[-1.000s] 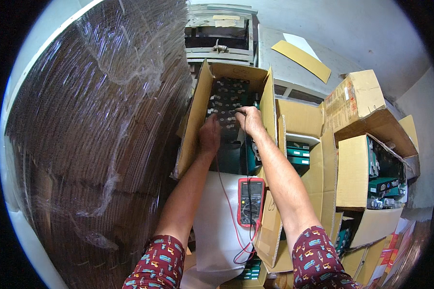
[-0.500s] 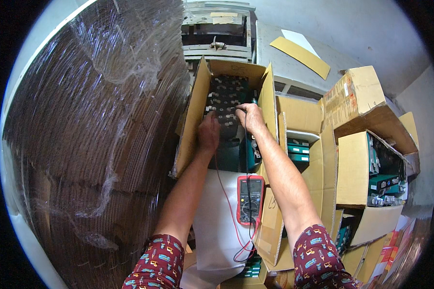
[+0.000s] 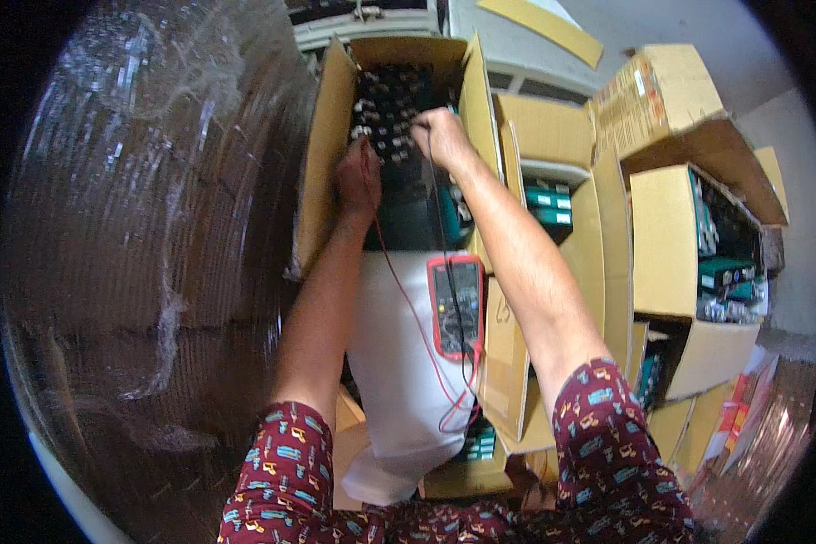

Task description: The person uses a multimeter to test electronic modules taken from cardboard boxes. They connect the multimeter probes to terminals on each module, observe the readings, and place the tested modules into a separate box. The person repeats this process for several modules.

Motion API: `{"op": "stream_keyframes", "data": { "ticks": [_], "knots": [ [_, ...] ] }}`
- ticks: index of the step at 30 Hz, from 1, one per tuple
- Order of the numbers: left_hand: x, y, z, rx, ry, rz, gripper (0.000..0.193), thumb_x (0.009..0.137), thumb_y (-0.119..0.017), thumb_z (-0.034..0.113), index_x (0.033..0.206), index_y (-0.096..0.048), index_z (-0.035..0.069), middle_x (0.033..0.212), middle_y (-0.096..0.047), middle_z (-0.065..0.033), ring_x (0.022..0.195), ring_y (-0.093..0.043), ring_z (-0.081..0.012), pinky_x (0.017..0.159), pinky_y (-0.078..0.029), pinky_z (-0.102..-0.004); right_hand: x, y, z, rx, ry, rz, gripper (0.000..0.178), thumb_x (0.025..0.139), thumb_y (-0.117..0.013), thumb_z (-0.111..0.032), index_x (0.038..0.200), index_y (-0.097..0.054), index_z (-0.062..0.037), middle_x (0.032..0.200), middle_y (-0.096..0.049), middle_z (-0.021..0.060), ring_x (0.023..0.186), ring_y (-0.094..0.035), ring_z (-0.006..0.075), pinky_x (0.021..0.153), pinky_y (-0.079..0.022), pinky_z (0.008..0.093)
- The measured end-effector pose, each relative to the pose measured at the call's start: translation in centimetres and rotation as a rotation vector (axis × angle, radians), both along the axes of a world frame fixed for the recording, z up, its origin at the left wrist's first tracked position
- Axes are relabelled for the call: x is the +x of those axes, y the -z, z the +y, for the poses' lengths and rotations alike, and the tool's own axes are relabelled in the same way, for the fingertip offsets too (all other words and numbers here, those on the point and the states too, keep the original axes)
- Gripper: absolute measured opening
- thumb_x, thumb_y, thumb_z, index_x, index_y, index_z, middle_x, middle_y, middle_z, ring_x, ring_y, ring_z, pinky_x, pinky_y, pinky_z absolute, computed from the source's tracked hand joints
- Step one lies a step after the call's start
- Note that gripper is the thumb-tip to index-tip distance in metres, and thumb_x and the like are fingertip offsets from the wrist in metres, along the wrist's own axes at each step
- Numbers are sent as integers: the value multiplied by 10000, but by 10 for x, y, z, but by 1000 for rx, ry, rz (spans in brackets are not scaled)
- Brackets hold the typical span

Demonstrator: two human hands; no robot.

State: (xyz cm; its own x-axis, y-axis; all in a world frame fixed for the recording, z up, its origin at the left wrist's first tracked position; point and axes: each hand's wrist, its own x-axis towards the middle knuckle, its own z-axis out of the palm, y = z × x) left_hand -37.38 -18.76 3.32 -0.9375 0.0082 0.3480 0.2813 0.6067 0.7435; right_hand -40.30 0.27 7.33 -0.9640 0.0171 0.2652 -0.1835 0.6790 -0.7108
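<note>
Dark batteries (image 3: 395,150) with rows of metal terminals stand in an open, tall cardboard carton (image 3: 325,136). Into its left side reaches my left hand (image 3: 357,181), closed on the red test probe, its tip close to a terminal; contact is too blurred to judge. Just right of it, my right hand (image 3: 446,140) pinches the black test probe over the same rows. Below the carton rests a red multimeter (image 3: 456,313), with its red lead (image 3: 401,304) and black lead (image 3: 441,213) running up to my hands. Fingers hide most of both probes.
Plastic-wrapped stacked brown sheets (image 3: 145,272) rise close on the left. To the right are open cartons (image 3: 666,245) holding green-cased batteries (image 3: 548,208). A white sheet (image 3: 381,363) lies beneath the meter. A yellow strip (image 3: 548,32) lies on the grey surface behind.
The view has tipped downward, so the carton, meter and hands sit higher in the picture and more of my clothing shows. Both hands stay over the terminals with the probes.
</note>
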Motion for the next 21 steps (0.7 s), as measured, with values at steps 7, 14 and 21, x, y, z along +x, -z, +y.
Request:
{"op": "stream_keyframes", "data": {
  "ticks": [7,14,21],
  "knots": [
    [-6,13,-6,19,-32,119,350,1035,-542,189,1309,-641,-4,1152,-717,-238,1064,-703,-379,935,-543,-442,4,-17,-8,44,14,-163,238,862,-740,-189,1075,-795,-99,1069,-740,227,1033,-722,381,942,-574,458],
    [-2,5,-2,27,-17,103,344,1025,-541,156,1312,-639,-8,1116,-724,-237,1032,-715,-358,922,-551,-419,12,-26,-22,156,52,-181,223,895,-730,-163,1094,-790,-82,1049,-746,225,1011,-736,360,925,-578,444],
    [-2,3,0,77,4,70,350,1015,-535,145,1311,-633,-15,1148,-712,-239,1061,-706,-365,946,-543,-431,16,-39,-26,162,53,-304,143,941,-705,-162,1003,-759,-44,1123,-728,252,1101,-704,412,988,-566,497]
  ]
}}
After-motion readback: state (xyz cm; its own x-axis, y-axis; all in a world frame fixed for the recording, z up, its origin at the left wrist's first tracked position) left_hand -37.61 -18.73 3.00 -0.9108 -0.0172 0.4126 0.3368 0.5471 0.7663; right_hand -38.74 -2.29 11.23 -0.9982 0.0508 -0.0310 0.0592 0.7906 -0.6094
